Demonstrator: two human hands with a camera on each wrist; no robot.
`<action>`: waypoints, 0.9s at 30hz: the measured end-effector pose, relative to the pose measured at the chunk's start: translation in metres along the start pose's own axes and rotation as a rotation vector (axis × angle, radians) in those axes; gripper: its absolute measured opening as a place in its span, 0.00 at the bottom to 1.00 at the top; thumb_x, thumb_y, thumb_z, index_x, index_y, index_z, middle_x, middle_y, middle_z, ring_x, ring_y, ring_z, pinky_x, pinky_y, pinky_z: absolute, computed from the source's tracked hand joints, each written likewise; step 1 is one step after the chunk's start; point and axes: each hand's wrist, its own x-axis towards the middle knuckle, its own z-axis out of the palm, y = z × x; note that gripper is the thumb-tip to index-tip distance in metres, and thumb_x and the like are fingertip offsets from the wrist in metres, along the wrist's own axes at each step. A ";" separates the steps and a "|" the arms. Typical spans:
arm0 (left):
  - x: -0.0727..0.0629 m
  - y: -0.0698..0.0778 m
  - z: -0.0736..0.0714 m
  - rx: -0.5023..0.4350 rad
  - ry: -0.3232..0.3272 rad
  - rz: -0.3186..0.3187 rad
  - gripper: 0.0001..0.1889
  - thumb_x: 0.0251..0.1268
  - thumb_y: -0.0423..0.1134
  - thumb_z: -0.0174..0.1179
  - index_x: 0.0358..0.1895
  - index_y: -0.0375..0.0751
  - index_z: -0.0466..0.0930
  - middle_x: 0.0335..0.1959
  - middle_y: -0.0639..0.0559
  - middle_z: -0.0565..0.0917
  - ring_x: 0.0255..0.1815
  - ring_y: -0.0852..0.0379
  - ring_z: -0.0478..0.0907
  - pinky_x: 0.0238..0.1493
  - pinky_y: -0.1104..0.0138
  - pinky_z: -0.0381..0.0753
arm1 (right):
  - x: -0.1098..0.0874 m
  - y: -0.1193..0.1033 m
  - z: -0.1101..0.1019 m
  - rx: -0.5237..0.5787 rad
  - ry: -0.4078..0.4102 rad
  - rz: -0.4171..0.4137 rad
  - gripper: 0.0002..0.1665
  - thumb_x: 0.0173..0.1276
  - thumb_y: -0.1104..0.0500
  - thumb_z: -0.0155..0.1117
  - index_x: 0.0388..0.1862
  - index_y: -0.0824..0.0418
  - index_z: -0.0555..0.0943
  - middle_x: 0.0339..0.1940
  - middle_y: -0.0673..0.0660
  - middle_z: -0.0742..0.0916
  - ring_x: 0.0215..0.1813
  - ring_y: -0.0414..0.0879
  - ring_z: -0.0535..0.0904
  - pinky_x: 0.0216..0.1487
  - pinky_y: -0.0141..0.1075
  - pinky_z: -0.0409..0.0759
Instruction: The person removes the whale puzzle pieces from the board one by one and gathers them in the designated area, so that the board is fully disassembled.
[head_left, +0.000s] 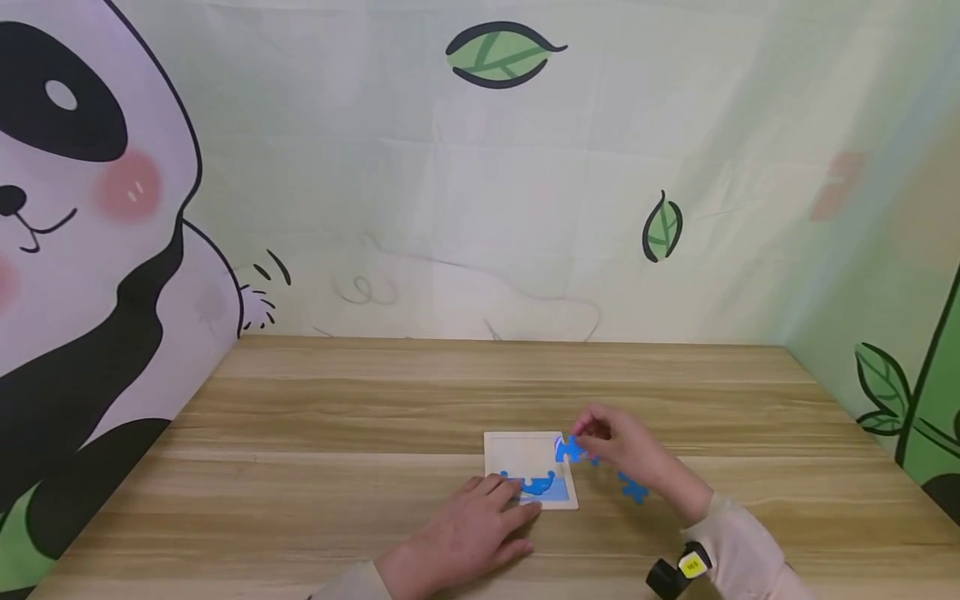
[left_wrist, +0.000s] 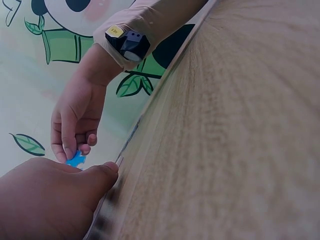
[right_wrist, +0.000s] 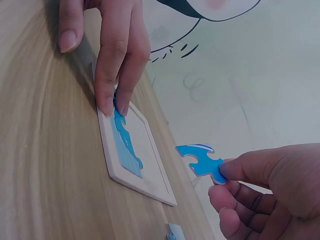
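A square puzzle board with a pale wooden frame lies on the table. Joined blue puzzle pieces fill its near side, and bare wood shows across the far part. My left hand rests over the near left corner, fingertips pressing on the frame and the pieces, seen closer in the right wrist view. Between thumb and fingers, my right hand pinches a blue puzzle piece with a white and purple streak. That piece is held up near the board's far right corner, apart from the joined pieces.
A loose blue puzzle piece lies on the wooden table right of the board, under the right forearm. Another blue piece is partly hidden by the right hand. A printed cloth with a panda and leaves stands behind the table.
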 end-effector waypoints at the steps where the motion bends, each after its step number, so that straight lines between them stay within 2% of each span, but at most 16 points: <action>1: 0.000 0.000 0.000 -0.002 -0.001 0.000 0.23 0.70 0.60 0.48 0.63 0.57 0.75 0.58 0.53 0.77 0.59 0.56 0.72 0.60 0.59 0.76 | -0.001 0.000 -0.001 -0.001 0.001 -0.001 0.04 0.69 0.64 0.60 0.40 0.64 0.79 0.31 0.56 0.81 0.30 0.42 0.72 0.28 0.31 0.76; 7: -0.001 -0.001 -0.001 -0.007 -0.005 0.003 0.23 0.70 0.60 0.48 0.63 0.58 0.74 0.59 0.54 0.77 0.59 0.56 0.72 0.60 0.59 0.76 | -0.007 0.004 -0.003 -0.010 0.012 0.001 0.04 0.68 0.64 0.60 0.40 0.63 0.79 0.30 0.54 0.78 0.30 0.42 0.70 0.27 0.28 0.72; 12: 0.000 -0.001 -0.002 -0.008 -0.011 -0.003 0.23 0.70 0.60 0.47 0.63 0.58 0.74 0.59 0.54 0.77 0.60 0.56 0.72 0.61 0.59 0.76 | -0.010 0.007 -0.005 -0.013 0.006 0.006 0.03 0.68 0.63 0.60 0.38 0.62 0.79 0.29 0.53 0.78 0.29 0.41 0.70 0.27 0.28 0.73; 19: 0.000 -0.001 0.000 -0.007 -0.007 -0.002 0.24 0.70 0.60 0.47 0.63 0.58 0.74 0.59 0.54 0.77 0.60 0.56 0.72 0.61 0.59 0.75 | -0.015 0.012 -0.010 0.015 -0.040 -0.012 0.05 0.69 0.64 0.59 0.40 0.66 0.79 0.31 0.56 0.80 0.29 0.38 0.73 0.29 0.29 0.77; 27: -0.001 -0.001 0.000 -0.003 -0.002 -0.001 0.23 0.71 0.60 0.47 0.63 0.58 0.74 0.60 0.53 0.76 0.60 0.55 0.72 0.61 0.59 0.75 | -0.020 0.019 -0.012 0.001 -0.070 -0.004 0.04 0.68 0.65 0.59 0.38 0.66 0.78 0.27 0.54 0.80 0.25 0.39 0.73 0.25 0.27 0.72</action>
